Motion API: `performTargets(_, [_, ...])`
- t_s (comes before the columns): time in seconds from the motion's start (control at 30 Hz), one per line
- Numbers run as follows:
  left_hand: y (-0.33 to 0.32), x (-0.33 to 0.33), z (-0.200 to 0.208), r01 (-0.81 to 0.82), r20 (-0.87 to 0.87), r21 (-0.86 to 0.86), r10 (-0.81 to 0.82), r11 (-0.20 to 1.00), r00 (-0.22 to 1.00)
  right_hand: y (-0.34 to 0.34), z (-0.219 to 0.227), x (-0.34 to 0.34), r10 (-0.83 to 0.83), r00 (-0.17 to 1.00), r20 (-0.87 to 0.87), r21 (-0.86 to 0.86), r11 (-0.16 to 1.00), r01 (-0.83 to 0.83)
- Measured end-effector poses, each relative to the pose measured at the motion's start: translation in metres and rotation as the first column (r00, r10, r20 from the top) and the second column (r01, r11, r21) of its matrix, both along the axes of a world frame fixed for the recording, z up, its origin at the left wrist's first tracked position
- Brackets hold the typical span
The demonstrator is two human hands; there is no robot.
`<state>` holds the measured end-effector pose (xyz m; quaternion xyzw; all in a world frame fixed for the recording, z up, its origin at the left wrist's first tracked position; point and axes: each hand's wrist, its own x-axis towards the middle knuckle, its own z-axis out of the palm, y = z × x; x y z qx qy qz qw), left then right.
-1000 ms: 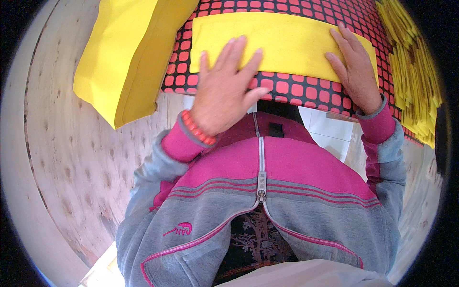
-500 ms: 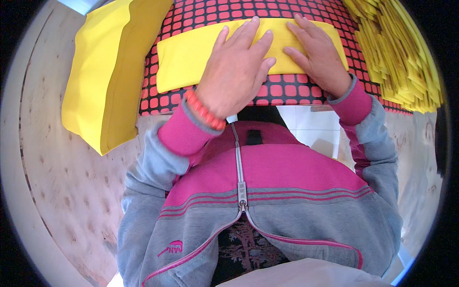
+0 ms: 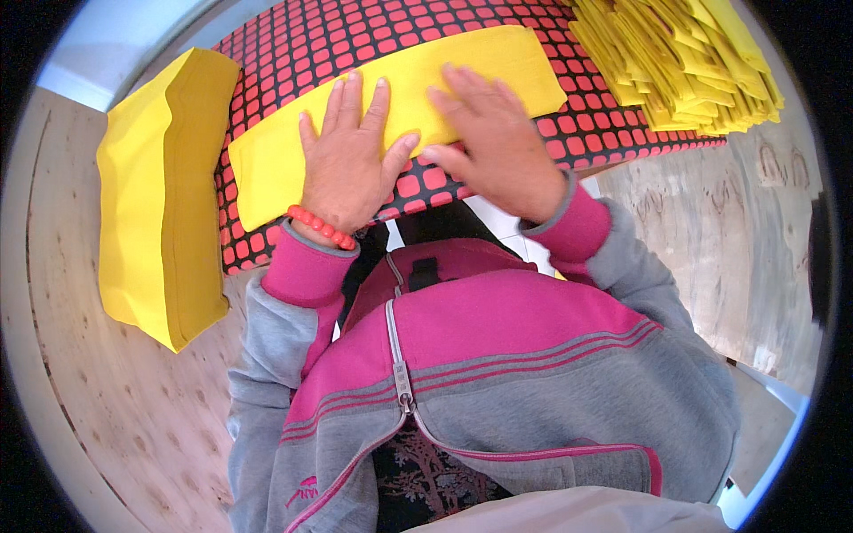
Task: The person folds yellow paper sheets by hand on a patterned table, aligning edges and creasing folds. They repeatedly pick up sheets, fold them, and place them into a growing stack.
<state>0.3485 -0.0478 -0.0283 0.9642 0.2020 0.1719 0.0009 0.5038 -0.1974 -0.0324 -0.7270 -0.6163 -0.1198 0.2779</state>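
Seen from above: a long yellow cloth strip (image 3: 391,98) lying flat on a red-and-black checked mat (image 3: 355,35), near the mat's front edge, long axis running left to right along that edge and bowed only by the lens. Pressed down on it, both hands side by side, palms flat. Left hand (image 3: 348,164) on the strip's left-centre part, fingers spread and straight, pointing away toward the mat's far edge, released rather than clenched, gripping nothing; a bracelet of red beads (image 3: 322,227) at its wrist. Right hand (image 3: 498,142) just beside it, fingers likewise extended and flat, angled slightly leftward, heel of the palm off the strip and over the mat's front edge. Thumbs nearly meeting between the two hands, apart by a sliver. Strip extending beyond both hands, its free ends reaching toward the mat's left and right sides, so directly under the fingers rather than ahead of them; neither hand clearly nearer. Forearms in pink-cuffed grey sleeves entering from below. To the left, off the mat, a thick yellow folded stack (image 3: 160,195) on the wooden bench (image 3: 98,400). At the mat's far right corner, a heap of folded yellow pieces (image 3: 684,62).
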Motion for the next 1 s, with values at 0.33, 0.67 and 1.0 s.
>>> performTargets(0.33, [0.014,-0.098,0.007,-0.16,-0.094,-0.035,0.156,0.987,0.983,-0.087,0.002,0.036,-0.245,0.965,0.093,-0.09,0.963,0.254])
performTargets(0.67, [0.012,-0.036,0.036,0.002,0.167,0.027,-0.006,1.0,0.986,-0.001,0.05,0.046,0.193,0.978,0.08,0.228,0.952,-0.207])
performTargets(1.0, [0.045,-0.017,-0.009,-0.096,-0.013,0.06,0.097,0.994,0.995,0.041,-0.008,0.062,-0.038,0.947,0.318,-0.119,0.99,0.08])
